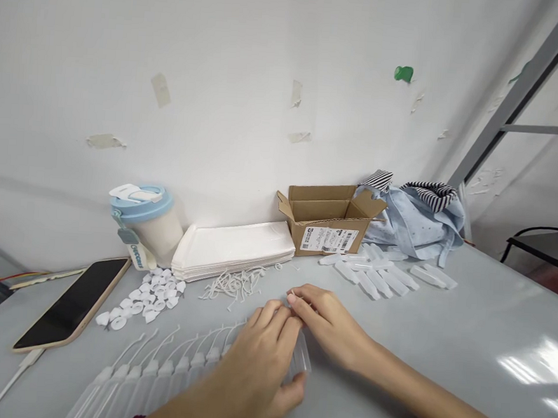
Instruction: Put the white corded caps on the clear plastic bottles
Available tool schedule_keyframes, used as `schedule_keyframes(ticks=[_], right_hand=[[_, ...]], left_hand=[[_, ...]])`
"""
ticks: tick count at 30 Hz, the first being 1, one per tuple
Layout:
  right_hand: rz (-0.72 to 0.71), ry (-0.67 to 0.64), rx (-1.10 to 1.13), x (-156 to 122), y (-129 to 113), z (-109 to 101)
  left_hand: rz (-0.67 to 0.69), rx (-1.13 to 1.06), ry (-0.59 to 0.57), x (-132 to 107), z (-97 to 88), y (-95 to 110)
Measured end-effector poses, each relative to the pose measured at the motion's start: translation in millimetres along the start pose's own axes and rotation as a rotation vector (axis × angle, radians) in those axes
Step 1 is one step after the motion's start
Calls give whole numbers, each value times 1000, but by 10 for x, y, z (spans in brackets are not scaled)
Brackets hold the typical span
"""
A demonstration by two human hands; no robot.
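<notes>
My left hand curls around a clear plastic tube, part of which shows between its fingers and thumb. My right hand meets the left fingertips with its thumb and index finger pinched; what lies in that pinch is too small and covered to make out. Beside and partly behind my left hand lies a row of clear plastic tubes with white caps, a thin white cord curving up from each cap. Beyond the hands are a pile of loose white cords and several small white cone-shaped caps.
A phone with a cable and a blue-lidded cup stand left. Stacked white trays and an open cardboard box line the wall. Several translucent plastic pieces lie before the box, near a light blue cloth bag.
</notes>
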State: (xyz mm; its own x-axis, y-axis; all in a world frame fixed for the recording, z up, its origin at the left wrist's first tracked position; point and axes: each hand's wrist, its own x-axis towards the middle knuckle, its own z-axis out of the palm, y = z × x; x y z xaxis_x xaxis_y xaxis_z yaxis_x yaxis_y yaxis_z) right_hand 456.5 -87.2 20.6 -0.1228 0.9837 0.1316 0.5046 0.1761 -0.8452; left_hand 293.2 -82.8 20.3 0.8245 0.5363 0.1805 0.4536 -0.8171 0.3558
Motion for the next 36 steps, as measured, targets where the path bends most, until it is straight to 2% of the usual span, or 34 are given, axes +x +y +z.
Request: schedule_keyframes(ticks=[10, 20, 25, 30, 36], right_hand=[[140, -8, 89, -29, 15, 2], [102, 1, 94, -16, 18, -42], [25, 130, -180, 81, 102, -188], [43, 265, -416, 214, 254, -373], [94, 278, -652, 316, 416, -480]], left_hand=[[-55, 17, -57, -6, 25, 12], [-66, 42, -78, -10, 34, 4], [-72, 39, -76, -13, 22, 11], [-70, 61, -63, -38, 49, 22], [-51, 13, -50, -50, 10, 7]])
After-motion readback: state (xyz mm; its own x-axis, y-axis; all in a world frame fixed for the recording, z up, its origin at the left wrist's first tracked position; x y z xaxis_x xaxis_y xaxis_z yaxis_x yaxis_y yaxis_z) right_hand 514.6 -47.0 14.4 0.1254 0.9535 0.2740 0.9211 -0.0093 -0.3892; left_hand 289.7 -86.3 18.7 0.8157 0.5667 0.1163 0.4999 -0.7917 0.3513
